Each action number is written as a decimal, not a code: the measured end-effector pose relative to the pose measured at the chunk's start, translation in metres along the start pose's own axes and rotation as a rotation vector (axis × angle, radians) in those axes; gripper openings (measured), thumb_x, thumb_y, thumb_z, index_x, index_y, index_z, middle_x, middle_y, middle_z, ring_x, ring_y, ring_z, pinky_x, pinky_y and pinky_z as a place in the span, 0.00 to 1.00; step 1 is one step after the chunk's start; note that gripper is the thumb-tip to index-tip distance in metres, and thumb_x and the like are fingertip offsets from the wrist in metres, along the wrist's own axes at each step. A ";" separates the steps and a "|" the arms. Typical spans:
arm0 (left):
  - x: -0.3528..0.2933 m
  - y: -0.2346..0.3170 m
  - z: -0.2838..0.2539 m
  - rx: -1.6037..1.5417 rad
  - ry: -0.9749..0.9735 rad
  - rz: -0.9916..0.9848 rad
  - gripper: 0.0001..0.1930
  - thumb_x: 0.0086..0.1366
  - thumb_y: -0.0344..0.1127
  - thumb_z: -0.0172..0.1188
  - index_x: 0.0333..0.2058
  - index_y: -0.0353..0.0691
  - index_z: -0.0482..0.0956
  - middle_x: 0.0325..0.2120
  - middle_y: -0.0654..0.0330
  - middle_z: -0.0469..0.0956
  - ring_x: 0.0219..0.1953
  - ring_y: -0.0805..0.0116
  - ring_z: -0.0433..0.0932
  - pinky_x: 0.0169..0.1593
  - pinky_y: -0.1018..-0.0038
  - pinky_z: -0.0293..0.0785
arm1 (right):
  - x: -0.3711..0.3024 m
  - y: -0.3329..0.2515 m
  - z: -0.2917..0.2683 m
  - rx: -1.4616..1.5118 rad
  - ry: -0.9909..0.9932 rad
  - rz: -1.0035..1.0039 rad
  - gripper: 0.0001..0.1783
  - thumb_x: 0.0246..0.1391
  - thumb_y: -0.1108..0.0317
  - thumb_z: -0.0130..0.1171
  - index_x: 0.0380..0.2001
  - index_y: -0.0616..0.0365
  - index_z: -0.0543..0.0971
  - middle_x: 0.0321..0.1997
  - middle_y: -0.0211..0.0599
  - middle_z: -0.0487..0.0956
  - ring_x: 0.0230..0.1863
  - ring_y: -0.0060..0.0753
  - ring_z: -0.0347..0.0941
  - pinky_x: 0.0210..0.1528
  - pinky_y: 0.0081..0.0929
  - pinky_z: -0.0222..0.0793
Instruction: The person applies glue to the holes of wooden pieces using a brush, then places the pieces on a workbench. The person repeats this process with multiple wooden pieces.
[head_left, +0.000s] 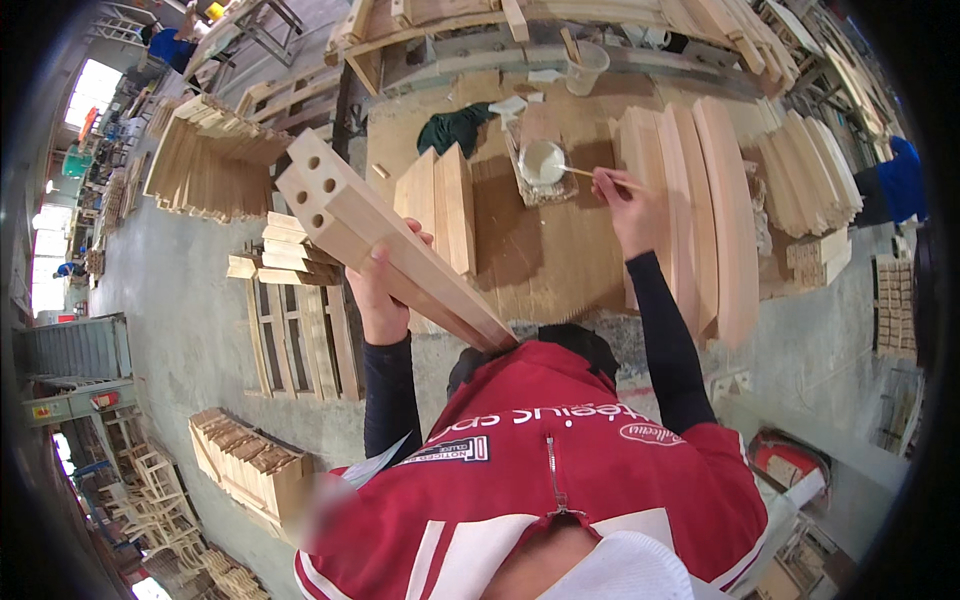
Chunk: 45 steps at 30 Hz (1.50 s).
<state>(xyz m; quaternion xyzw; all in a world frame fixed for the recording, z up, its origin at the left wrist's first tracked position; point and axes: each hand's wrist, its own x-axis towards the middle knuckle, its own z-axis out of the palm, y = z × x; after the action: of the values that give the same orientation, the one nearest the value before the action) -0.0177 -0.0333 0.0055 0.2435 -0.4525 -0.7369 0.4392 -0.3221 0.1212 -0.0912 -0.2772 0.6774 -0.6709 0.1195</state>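
My left hand (380, 300) is closed around two pale wooden bars (400, 258) held side by side. They slant from my waist up to the left, and their far ends show several round drilled holes. My right hand (628, 212) pinches a thin wooden stick (584, 172). The stick's left tip reaches the rim of a small round tub (543, 163) of white, glue-like liquid. That tub stands on a crusted board (540, 124) on the brown worktop. Between my hands, a few short wooden pieces (452, 210) lie on the worktop.
Long curved wooden parts (705, 215) line the worktop's right side. A dark cloth (455, 130) and a clear plastic cup (587, 72) lie toward the back. Stacked wood (215, 160) and a pallet (300, 345) stand at left. Another person in blue (895, 185) is at far right.
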 end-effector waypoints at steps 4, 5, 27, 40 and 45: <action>-0.002 0.002 0.005 -0.011 0.000 0.006 0.33 0.59 0.47 0.63 0.54 0.27 0.64 0.39 0.44 0.77 0.39 0.53 0.81 0.45 0.62 0.79 | 0.017 0.017 0.011 -0.189 -0.046 0.016 0.09 0.56 0.65 0.66 0.34 0.61 0.85 0.25 0.30 0.84 0.27 0.16 0.77 0.31 0.18 0.72; -0.002 0.002 0.005 -0.018 -0.004 0.001 0.34 0.59 0.47 0.63 0.55 0.28 0.64 0.40 0.44 0.77 0.39 0.53 0.81 0.45 0.61 0.79 | 0.021 0.021 0.013 -0.205 -0.053 0.007 0.09 0.55 0.65 0.66 0.33 0.60 0.86 0.24 0.30 0.84 0.27 0.15 0.77 0.31 0.18 0.71; 0.008 -0.013 0.014 0.173 -0.086 -0.095 0.32 0.62 0.54 0.59 0.51 0.29 0.69 0.40 0.48 0.78 0.40 0.57 0.81 0.43 0.63 0.79 | 0.021 0.063 0.010 0.590 0.101 0.724 0.09 0.59 0.68 0.64 0.39 0.61 0.80 0.41 0.41 0.84 0.43 0.32 0.82 0.43 0.23 0.81; 0.011 -0.034 0.036 0.224 -0.149 -0.164 0.18 0.61 0.40 0.63 0.42 0.30 0.78 0.37 0.53 0.82 0.38 0.65 0.82 0.42 0.70 0.78 | 0.039 -0.116 0.019 0.720 -0.139 0.239 0.08 0.64 0.65 0.59 0.40 0.58 0.79 0.42 0.41 0.83 0.42 0.31 0.82 0.41 0.22 0.78; 0.009 -0.040 0.039 0.214 -0.172 -0.208 0.17 0.61 0.37 0.63 0.44 0.30 0.78 0.38 0.53 0.82 0.38 0.65 0.82 0.43 0.70 0.79 | 0.042 -0.168 0.052 0.524 -0.271 0.035 0.09 0.65 0.64 0.58 0.39 0.59 0.76 0.39 0.43 0.84 0.38 0.32 0.82 0.40 0.23 0.77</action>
<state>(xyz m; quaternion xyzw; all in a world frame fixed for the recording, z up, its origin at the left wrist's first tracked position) -0.0692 -0.0153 -0.0108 0.2705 -0.5367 -0.7440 0.2919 -0.2925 0.0635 0.0776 -0.3122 0.4634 -0.7776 0.2882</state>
